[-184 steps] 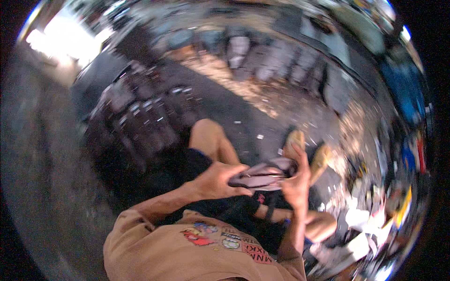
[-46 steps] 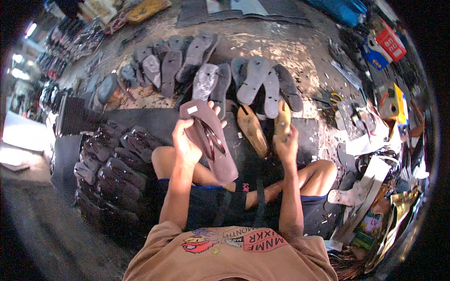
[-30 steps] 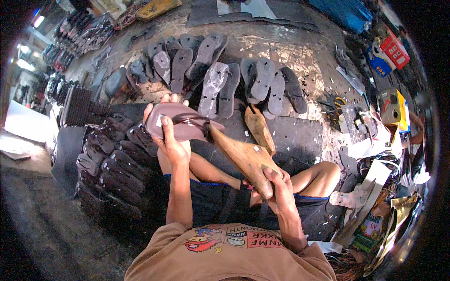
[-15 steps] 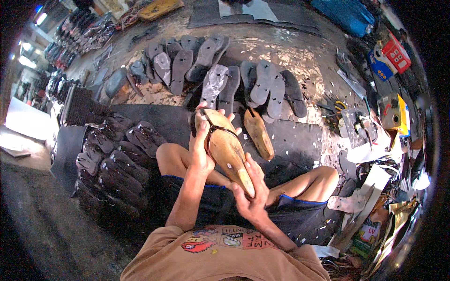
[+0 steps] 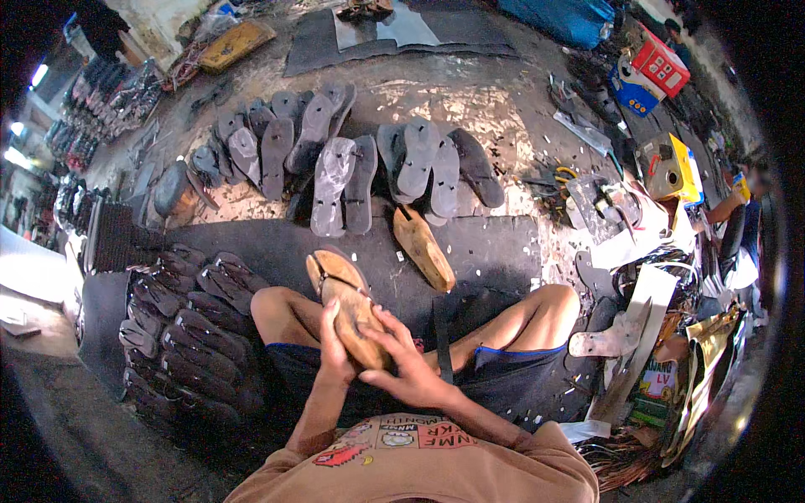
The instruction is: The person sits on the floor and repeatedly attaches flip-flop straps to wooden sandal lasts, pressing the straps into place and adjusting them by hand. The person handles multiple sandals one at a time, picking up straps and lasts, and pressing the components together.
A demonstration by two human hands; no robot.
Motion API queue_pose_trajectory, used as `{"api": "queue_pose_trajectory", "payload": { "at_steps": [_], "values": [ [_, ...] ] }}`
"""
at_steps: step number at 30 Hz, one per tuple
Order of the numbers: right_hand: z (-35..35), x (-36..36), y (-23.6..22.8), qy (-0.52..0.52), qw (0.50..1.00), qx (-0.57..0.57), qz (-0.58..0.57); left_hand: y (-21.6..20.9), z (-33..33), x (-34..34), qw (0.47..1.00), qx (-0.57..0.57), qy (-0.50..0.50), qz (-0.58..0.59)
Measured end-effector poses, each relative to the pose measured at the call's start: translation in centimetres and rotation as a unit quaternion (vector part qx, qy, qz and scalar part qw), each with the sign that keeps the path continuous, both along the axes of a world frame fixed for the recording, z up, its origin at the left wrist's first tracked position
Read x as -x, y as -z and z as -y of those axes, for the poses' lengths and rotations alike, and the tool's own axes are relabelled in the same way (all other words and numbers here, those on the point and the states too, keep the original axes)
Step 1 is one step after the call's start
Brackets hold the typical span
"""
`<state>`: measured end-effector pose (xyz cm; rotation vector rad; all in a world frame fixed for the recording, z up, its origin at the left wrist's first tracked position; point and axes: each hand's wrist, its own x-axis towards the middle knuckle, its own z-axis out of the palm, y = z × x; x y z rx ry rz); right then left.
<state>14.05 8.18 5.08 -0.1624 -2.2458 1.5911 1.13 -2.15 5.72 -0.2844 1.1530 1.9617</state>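
Observation:
A wooden shoe last point(image 5: 345, 317) is tilted up above my lap, toe pointing away. A dark thong strap point(image 5: 344, 281) crosses it near the toe, and the edge of a dark sandal sole shows along its far side. My left hand point(image 5: 338, 348) is closed round the last's left side, its fingers partly hidden underneath. From the right, my right hand point(image 5: 409, 362) grips the heel end, fingers laid over the wood. A second wooden last point(image 5: 423, 250) lies on the dark mat point(image 5: 495, 251) just beyond my legs.
Sandal soles point(image 5: 419, 163) lie in rows past the mat. Several finished dark sandals point(image 5: 201, 335) are piled at my left. On the right are a yellow box point(image 5: 675, 168), a pale strip point(image 5: 641, 318) and scraps. Another person's arm point(image 5: 723, 208) shows at far right.
The last has come down closer to my body, tilted differently, with both hands still on it. My right hand has moved from beneath the heel to over it. The head view has shifted.

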Motion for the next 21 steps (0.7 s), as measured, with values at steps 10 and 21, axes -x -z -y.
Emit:
{"api": "queue_pose_trajectory", "payload": {
  "at_steps": [10, 21],
  "values": [
    [-1.2, -0.3, 2.0, -0.011, 0.902, 0.421, 0.098, -2.2, 2.3, -0.7, 0.995, -0.084, 0.053, 0.027],
    [-0.4, -5.0, 5.0, -0.073, 0.778, 0.593, 0.195, -9.1, -0.7, -2.2, 0.973, -0.073, 0.185, -0.113]
  ]
}}
